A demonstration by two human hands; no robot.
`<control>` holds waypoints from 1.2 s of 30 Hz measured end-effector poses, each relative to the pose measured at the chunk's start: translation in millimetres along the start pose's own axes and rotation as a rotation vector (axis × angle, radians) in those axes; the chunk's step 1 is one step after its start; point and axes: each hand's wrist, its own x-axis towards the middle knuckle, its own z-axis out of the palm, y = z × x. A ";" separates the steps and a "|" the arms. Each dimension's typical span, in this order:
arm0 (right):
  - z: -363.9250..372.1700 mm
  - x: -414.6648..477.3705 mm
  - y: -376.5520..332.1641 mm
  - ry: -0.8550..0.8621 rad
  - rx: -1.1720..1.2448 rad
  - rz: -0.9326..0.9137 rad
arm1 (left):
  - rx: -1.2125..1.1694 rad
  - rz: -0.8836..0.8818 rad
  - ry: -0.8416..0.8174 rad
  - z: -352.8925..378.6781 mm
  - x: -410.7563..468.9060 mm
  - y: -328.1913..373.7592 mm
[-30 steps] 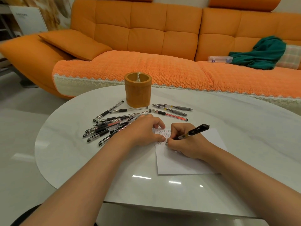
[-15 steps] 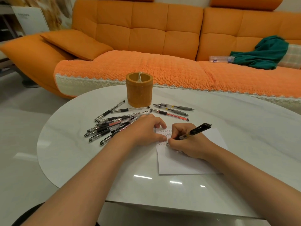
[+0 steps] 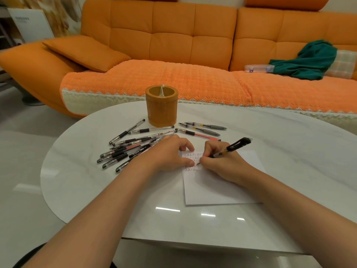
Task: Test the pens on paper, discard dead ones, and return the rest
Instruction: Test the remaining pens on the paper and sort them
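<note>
My right hand (image 3: 222, 161) grips a black pen (image 3: 231, 147) with its tip down on the white paper (image 3: 218, 188), among rows of small written marks near the sheet's top left corner. My left hand (image 3: 170, 151) rests with curled fingers on that corner, thumb against the sheet. Several black and red pens (image 3: 125, 147) lie in a loose pile left of my left hand. Three more pens (image 3: 201, 129) lie apart behind the paper. An orange pen holder (image 3: 161, 106) stands upright behind the pens.
The white oval table (image 3: 289, 147) has its far edge close to an orange sofa (image 3: 173, 55). On the sofa seat lie a green cloth (image 3: 307, 60) and a clear plastic case (image 3: 258, 68). Pale floor lies to the left.
The right hand with the pen has shifted slightly while writing on the paper. The left hand stays on the paper's corner.
</note>
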 end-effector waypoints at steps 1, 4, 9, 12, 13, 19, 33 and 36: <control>-2.0 0.7 -0.1 0.035 0.064 0.020 | -0.005 0.002 0.002 -0.1 -0.4 0.1; -6.8 2.6 -1.9 0.080 0.265 0.055 | 0.008 0.025 -0.001 -1.3 -2.2 1.2; -17.3 7.8 -10.2 0.214 0.136 -0.073 | -0.028 0.032 0.035 -4.7 -8.1 1.6; -23.2 10.5 -14.6 0.245 -0.165 -0.211 | -0.022 0.023 0.176 -13.2 -10.5 -1.0; -24.2 11.9 -15.9 0.241 -0.289 -0.250 | 0.000 0.010 0.225 -17.6 -11.1 -3.1; -17.1 17.7 -26.6 0.073 -0.920 -0.213 | 0.219 -0.109 0.350 -37.2 -24.3 -17.2; 16.9 39.5 -30.5 0.116 -1.008 -0.008 | 0.388 -0.199 0.364 -42.5 -38.6 -29.3; 20.6 45.8 -26.9 0.126 -0.988 -0.015 | 0.447 -0.225 0.388 -44.6 -38.0 -38.4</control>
